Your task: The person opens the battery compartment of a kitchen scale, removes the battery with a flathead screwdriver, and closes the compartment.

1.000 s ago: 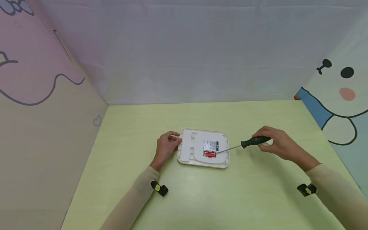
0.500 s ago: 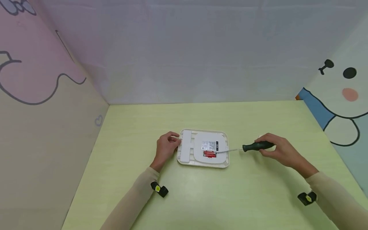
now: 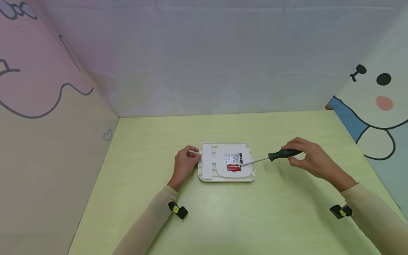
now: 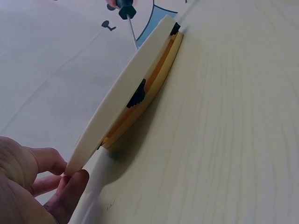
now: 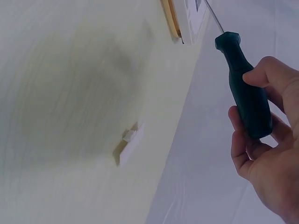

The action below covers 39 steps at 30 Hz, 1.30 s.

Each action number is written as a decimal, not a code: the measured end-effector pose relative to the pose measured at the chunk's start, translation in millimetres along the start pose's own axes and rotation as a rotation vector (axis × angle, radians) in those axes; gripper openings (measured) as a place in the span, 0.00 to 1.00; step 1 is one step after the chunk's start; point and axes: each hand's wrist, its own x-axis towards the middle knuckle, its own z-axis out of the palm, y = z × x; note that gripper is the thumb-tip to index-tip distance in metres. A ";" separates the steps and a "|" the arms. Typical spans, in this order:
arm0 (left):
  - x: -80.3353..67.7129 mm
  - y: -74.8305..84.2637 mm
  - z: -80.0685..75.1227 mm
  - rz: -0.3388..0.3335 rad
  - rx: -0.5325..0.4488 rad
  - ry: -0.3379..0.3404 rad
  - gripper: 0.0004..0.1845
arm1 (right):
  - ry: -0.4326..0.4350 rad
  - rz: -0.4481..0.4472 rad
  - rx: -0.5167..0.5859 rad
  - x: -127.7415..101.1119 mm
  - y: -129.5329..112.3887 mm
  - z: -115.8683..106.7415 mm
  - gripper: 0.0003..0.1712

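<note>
A flat white battery-powered device [image 3: 208, 161] with rounded corners lies underside up on the table. Two red batteries [image 3: 233, 168] sit in the open compartment below its printed label [image 3: 232, 158]. My left hand [image 3: 186, 163] pinches the device's left edge between thumb and fingers. From the right, my right hand [image 3: 306, 156] grips the dark green handle of a screwdriver [image 5: 247, 93]. Its thin metal shaft slants down to the left, with the tip at the right end of the batteries. In the left wrist view the device's yellow-orange lower side [image 4: 161, 70] shows beneath the white body.
A small white cover-like piece [image 5: 132, 142] lies on the pale table [image 3: 223, 219], below the right hand and mostly hidden by it in the head view. A grey-white wall [image 3: 223, 63] rises behind, with cartoon-printed panels [image 3: 382, 117] at both sides.
The device has turned slightly counterclockwise, its right side shifting away from me. The screwdriver handle dipped half a second ago and is raised again. The left hand keeps its hold with hardly any movement.
</note>
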 end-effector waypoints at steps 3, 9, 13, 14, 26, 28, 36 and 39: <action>0.3 -0.3 0.0 -0.001 0.001 -0.002 0.08 | -0.001 0.021 0.002 -3.4 4.3 4.2 0.21; 0.0 1.2 -0.1 -0.004 -0.014 -0.012 0.08 | -0.085 0.163 0.085 -19.3 21.9 20.4 0.20; -0.5 2.3 -0.5 -0.004 -0.020 -0.013 0.08 | -0.141 0.237 0.169 -22.4 27.4 22.9 0.19; -0.8 2.6 -0.5 -0.005 -0.019 -0.012 0.08 | -0.149 0.250 0.181 -22.5 28.1 23.1 0.19; -1.1 1.8 0.2 -0.007 -0.013 -0.013 0.09 | -0.209 0.362 0.325 -27.5 31.9 24.2 0.18; -1.1 1.8 0.1 -0.008 -0.012 -0.012 0.09 | -0.192 0.346 0.310 -27.4 30.8 21.1 0.18; -1.8 1.5 0.2 -0.018 -0.034 -0.013 0.09 | -0.084 0.173 0.119 -14.5 15.0 2.6 0.20; -2.1 1.1 0.2 -0.018 -0.041 -0.014 0.09 | -0.055 0.119 0.069 -7.7 7.2 -1.6 0.21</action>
